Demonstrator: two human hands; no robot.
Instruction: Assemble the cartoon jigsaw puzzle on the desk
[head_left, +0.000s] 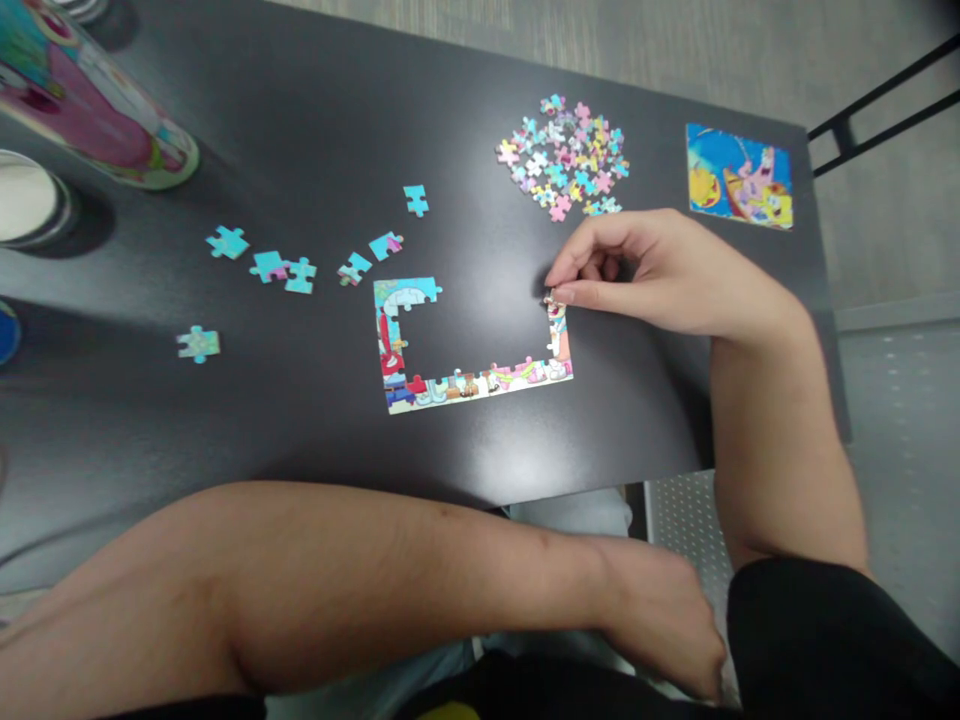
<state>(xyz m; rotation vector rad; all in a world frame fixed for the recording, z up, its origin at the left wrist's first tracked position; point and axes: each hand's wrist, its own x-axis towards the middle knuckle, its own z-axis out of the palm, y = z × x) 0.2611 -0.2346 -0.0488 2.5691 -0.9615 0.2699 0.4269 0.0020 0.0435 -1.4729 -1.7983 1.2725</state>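
Observation:
My right hand [652, 270] reaches over the dark table with thumb and forefinger pinched on a small puzzle piece [553, 299], mostly covered by the fingertips. That piece sits at the upper end of the right side of a partly joined puzzle border [517, 376]. The border's left side and bottom are joined, and a short blue stretch runs along its top left. My left hand [667, 620] is low, off the table's front edge near my lap; its back faces me and its fingers are hidden.
A heap of loose puzzle pieces [566, 155] lies beyond my right hand, with a picture card [741, 178] to its right. Several blue pieces [301, 275] are scattered left. A printed canister [97, 100] and a round tin [30, 200] are at the far left.

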